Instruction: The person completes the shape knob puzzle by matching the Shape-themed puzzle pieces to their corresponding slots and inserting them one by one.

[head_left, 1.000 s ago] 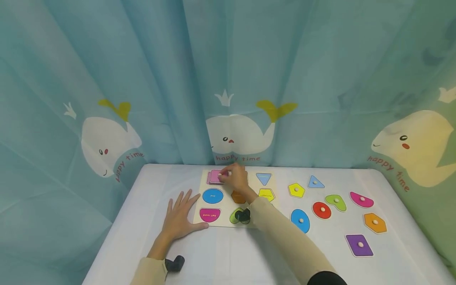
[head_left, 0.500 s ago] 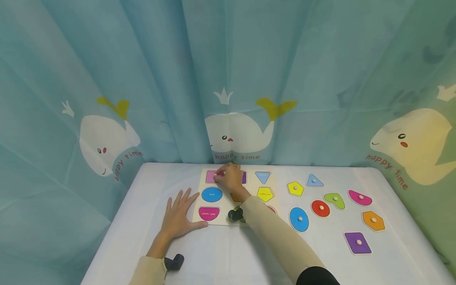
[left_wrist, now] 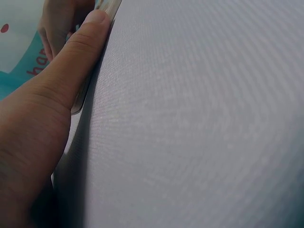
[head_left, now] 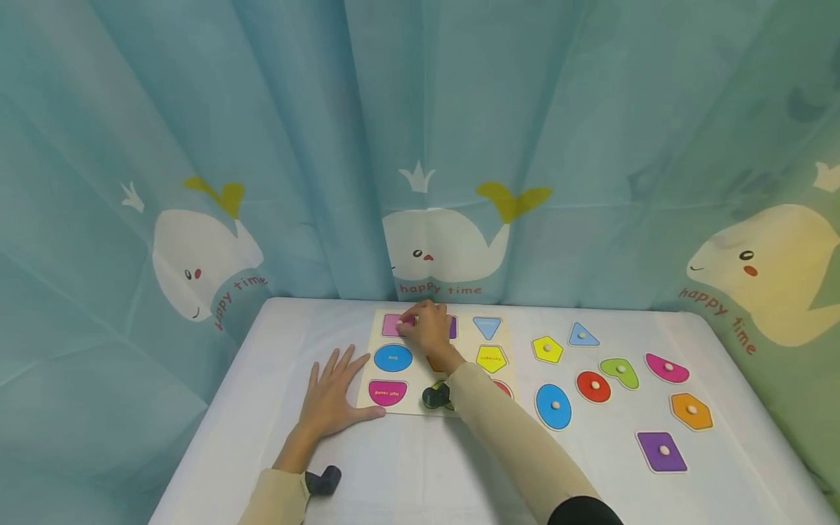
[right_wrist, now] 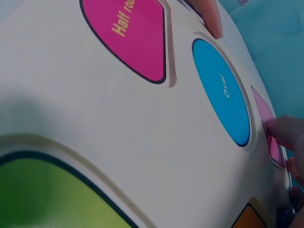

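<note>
A cream shape puzzle board (head_left: pixel 418 370) lies on the table with printed recesses, among them a blue oval (head_left: pixel 393 358) and a magenta half round (head_left: pixel 387 393). In its far-left recess sits a pink rectangle puzzle piece (head_left: pixel 389 325), level with the board in the right wrist view. My right hand (head_left: pixel 429 328) pinches the knob of this piece between thumb and fingers, partly covering it. Spread flat at the board's left side is my left hand (head_left: pixel 333 394). Its thumb (left_wrist: pixel 78 52) and fingertips lie along the board's edge.
Right of the board lie several knobbed pieces: a yellow pentagon (head_left: pixel 547 350), blue triangle (head_left: pixel 582 335), blue oval piece (head_left: pixel 553 407), red circle (head_left: pixel 593 387), green heart-like piece (head_left: pixel 620 372), magenta half-round piece (head_left: pixel 667 368), orange hexagon (head_left: pixel 691 412) and purple square (head_left: pixel 661 453). A whale-print curtain (head_left: pixel 315 146) hangs behind.
The pink rectangle, earlier lying askew over its recess, dropped into line with it. My right hand moved slightly left with it, then held there. My left hand stayed in place.
</note>
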Available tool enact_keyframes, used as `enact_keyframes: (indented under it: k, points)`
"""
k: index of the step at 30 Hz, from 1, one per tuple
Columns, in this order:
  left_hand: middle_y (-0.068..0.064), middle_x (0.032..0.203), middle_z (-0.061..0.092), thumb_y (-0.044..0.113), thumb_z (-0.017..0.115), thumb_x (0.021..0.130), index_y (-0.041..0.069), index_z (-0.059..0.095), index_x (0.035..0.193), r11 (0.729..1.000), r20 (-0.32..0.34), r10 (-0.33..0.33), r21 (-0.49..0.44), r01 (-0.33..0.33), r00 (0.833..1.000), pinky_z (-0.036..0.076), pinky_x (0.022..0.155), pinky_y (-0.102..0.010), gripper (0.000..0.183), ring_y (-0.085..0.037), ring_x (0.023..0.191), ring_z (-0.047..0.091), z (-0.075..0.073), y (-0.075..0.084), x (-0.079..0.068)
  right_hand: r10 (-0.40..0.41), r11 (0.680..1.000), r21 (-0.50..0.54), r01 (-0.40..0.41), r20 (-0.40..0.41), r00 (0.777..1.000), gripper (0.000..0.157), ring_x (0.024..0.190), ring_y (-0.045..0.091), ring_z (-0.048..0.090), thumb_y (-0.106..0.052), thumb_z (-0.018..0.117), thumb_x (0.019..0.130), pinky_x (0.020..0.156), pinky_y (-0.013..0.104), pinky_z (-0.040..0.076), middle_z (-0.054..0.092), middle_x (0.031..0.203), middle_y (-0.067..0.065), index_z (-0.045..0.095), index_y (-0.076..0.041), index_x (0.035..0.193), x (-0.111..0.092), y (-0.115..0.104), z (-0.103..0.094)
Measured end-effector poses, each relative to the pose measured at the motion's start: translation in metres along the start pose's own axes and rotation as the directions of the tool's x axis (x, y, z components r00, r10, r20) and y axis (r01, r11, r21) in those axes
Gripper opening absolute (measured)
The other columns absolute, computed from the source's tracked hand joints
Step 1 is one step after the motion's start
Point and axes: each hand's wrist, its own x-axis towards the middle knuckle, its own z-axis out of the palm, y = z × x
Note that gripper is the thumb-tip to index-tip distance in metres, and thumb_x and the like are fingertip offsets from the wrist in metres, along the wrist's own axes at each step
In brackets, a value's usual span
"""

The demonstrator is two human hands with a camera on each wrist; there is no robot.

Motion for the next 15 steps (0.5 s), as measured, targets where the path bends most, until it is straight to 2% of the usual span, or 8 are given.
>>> enact_keyframes:
  k: [15]
  points:
    - [-0.014, 0.167, 0.030, 0.069, 0.081, 0.068, 0.019, 0.046, 0.155, 1.000, 0.030, -0.021, -0.016, 0.021, 0.999, 0.007, 0.118, -0.074, 0.107, -0.043, 0.155, 0.017, -0.0022, 0.0021, 0.0019, 0.010, 1.000, -0.020, -0.010, 0.010, 1.000, 0.014, 0.119, 0.029, 0.047, -0.030, 0.079, 0.092, 0.103, 0.049, 0.039, 0.062, 0.122, 0.005, 0.082, -0.018, 0.100, 0.0035, 0.0037, 0.0022]
